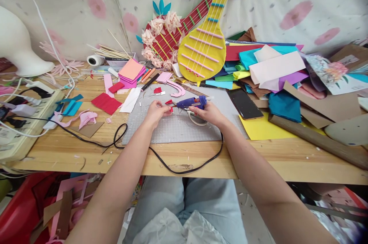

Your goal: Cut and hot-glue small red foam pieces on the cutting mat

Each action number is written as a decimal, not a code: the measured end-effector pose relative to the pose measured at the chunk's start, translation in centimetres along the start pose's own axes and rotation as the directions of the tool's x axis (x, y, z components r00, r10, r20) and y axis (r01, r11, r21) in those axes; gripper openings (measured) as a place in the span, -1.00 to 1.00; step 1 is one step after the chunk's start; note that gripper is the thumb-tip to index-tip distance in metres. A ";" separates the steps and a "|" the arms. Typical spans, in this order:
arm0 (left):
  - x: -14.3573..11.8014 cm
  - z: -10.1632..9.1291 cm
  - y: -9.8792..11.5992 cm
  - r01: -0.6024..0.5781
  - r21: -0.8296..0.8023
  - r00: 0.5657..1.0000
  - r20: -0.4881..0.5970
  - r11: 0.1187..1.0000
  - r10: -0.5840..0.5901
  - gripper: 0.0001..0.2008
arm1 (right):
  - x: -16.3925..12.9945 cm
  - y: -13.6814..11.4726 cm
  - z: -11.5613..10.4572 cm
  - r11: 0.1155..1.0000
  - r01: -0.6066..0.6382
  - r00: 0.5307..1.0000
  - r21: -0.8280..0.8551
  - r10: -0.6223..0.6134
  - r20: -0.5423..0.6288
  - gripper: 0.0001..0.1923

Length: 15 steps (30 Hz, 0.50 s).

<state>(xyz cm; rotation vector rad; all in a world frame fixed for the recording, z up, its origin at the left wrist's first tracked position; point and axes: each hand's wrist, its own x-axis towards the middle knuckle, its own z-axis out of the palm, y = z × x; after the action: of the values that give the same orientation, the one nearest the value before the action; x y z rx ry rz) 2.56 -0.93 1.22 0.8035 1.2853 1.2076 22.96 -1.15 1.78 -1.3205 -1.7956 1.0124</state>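
Here the right hand (211,113) grips a blue glue gun (191,103) over the grey mat (172,127) on the worktop (287,157), nozzle pointing left. Just beside the nozzle, the left hand (155,112) pinches a small red piece (169,103). A phone (244,104) lies near, right of the gun.

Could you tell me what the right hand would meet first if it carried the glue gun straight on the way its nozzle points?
The right hand aims the blue glue gun leftward. The nozzle would first meet the small red piece pinched by the left hand, though depth is hard to judge.
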 end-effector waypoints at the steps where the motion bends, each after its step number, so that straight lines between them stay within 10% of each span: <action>1: 0.0 0.0 0.0 0.000 0.002 1.000 0.002 1.000 0.000 -0.56 | 0.0 0.0 0.0 1.000 -0.004 1.000 -0.004 0.004 0.002 -0.56; 15: 0.1 -0.1 -0.1 -0.007 -0.003 1.000 0.011 1.000 0.007 -0.57 | -0.4 -0.6 -0.2 0.996 -0.081 0.997 -0.024 0.081 0.006 -0.57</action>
<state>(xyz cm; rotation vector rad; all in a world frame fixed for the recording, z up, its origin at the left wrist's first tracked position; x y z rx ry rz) 2.47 -0.87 1.09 0.8119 1.2729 1.2089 22.98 -1.58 2.38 -1.4156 -1.7765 1.0426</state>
